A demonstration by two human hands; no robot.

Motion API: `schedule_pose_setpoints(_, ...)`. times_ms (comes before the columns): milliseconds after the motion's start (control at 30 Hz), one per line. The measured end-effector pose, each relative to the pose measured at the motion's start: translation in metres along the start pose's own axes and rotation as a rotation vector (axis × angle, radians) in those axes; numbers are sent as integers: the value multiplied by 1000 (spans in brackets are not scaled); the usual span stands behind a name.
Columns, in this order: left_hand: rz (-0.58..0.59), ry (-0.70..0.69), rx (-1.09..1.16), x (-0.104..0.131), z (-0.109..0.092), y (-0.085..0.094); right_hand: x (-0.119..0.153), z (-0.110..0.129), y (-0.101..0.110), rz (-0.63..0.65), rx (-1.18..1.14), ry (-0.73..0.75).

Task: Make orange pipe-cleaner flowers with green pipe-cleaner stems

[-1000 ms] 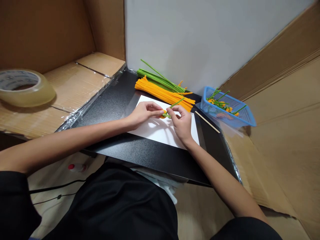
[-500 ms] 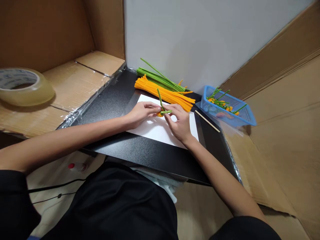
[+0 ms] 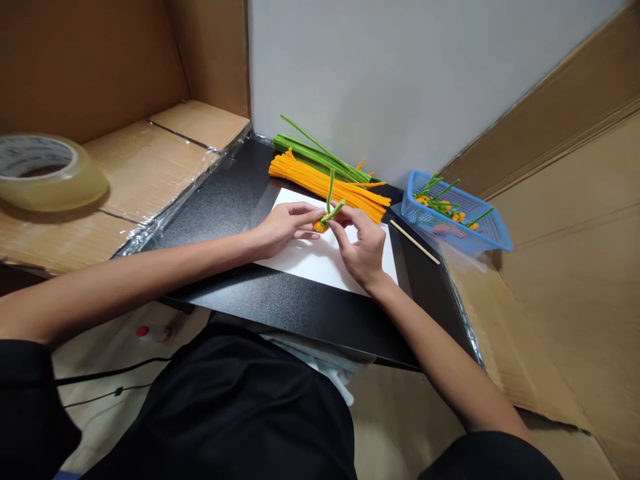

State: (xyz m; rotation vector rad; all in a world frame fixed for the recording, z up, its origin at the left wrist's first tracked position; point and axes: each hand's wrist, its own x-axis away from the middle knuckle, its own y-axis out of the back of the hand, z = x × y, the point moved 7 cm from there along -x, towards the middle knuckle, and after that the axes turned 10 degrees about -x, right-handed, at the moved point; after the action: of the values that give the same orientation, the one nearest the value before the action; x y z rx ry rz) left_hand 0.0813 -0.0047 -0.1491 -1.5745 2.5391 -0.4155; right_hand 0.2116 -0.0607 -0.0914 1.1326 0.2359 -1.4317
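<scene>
Between my two hands, over a white sheet of paper (image 3: 305, 260), is a small pipe-cleaner flower (image 3: 321, 227) with an orange head and green stems (image 3: 331, 187). My left hand (image 3: 287, 230) pinches the orange head from the left with thumb and fingers. On the other side my right hand (image 3: 363, 243) is closed on the green pipe cleaner, near where it meets the head. One green end stands up and another slants to the right. Fingers partly cover the flower.
Behind the paper lie orange pipe cleaners (image 3: 325, 183) and green pipe cleaners (image 3: 315, 157) in bundles. A blue basket (image 3: 493, 230) with similar flowers stands at the right, near a thin wooden stick (image 3: 414, 242). A tape roll (image 3: 85, 177) sits on cardboard at the left.
The upright green end has swung to the right, and the other end now slants upward instead of lying nearly flat. My right hand has turned slightly; the left has barely moved.
</scene>
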Motion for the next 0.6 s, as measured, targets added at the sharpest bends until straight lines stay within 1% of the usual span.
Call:
schedule_pose_setpoints(133,15,-12,74,0,-2,-3,0,-5,5,-75,-69,-70)
schedule_pose_setpoints(267,16,-7,90,1,-3,-3,0,-12,9,-156,-117,-148)
schedule_pose_setpoints(367,-17,-12,90,1,-2,0,1,-10,12,-206,-90,-124)
schedule_pose_setpoints(467,-49,-20,80,1,-1,2,1,-4,12,-192,-20,-44)
schedule_pose_setpoints(600,-74,-42,71,2,-2,4,1,-4,8,-126,9,-27)
